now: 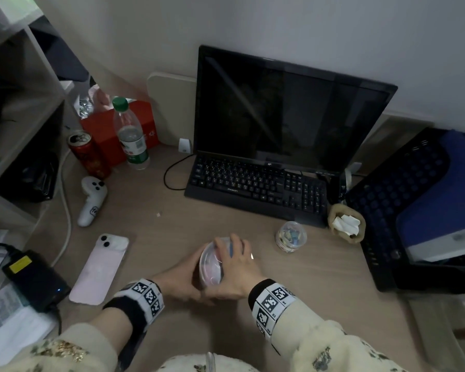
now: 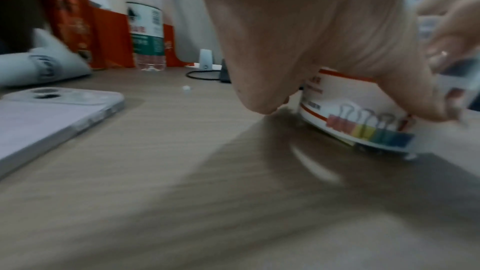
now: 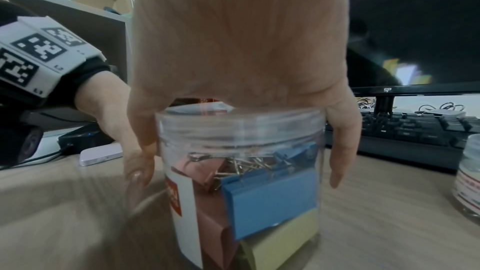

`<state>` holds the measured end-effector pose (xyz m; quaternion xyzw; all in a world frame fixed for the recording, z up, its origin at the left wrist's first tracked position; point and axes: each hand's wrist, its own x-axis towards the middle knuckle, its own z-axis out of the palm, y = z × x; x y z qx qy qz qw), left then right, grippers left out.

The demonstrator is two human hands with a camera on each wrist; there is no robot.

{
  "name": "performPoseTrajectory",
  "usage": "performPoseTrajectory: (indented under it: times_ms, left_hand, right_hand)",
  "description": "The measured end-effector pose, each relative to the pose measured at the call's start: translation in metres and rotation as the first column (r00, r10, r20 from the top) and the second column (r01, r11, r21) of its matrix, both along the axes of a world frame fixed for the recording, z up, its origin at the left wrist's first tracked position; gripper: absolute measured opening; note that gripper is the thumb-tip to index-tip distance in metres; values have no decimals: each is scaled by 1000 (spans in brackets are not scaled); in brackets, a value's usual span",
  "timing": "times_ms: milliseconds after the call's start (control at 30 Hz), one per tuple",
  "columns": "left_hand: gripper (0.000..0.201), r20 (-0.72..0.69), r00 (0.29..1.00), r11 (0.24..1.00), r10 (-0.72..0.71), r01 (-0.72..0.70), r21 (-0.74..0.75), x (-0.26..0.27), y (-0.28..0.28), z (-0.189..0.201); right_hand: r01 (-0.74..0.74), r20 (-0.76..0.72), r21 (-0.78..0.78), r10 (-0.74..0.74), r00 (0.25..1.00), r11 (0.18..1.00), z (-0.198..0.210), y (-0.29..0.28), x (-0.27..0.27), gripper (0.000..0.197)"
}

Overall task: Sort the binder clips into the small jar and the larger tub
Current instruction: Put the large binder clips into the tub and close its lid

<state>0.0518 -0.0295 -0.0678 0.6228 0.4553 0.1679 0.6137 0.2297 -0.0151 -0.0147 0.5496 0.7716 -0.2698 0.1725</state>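
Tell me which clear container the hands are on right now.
The larger clear plastic tub holding big blue, pink and yellow binder clips; both hands grip it. The small clear jar stands untouched by the black keyboard.

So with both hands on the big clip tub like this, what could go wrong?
1. The larger tub looks tilted off the desk in the left wrist view; if its lid pops free, the big binder clips could spill.
2. The small jar stands close to the right hand; an elbow swing might knock it over.
3. The pink phone lies near the left hand; falling clips could hit it.
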Motion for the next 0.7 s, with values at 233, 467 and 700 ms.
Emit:
performPoseTrajectory:
  times_ms: [233,467,700]
  left_hand:
    - [115,6,996,991,93,-93,94,9,3,-7]
    - [114,-17,996,989,84,-81,125,12,5,-7]
    - [120,-1,996,992,85,-84,94,11,3,-9]
  right_hand:
    - [-228,2,56,228,974,972,7,10,9,119]
    - [-321,-30,89,324,945,943,7,17,12,117]
    - [-145,-43,42,147,988,989,2,11,7,123]
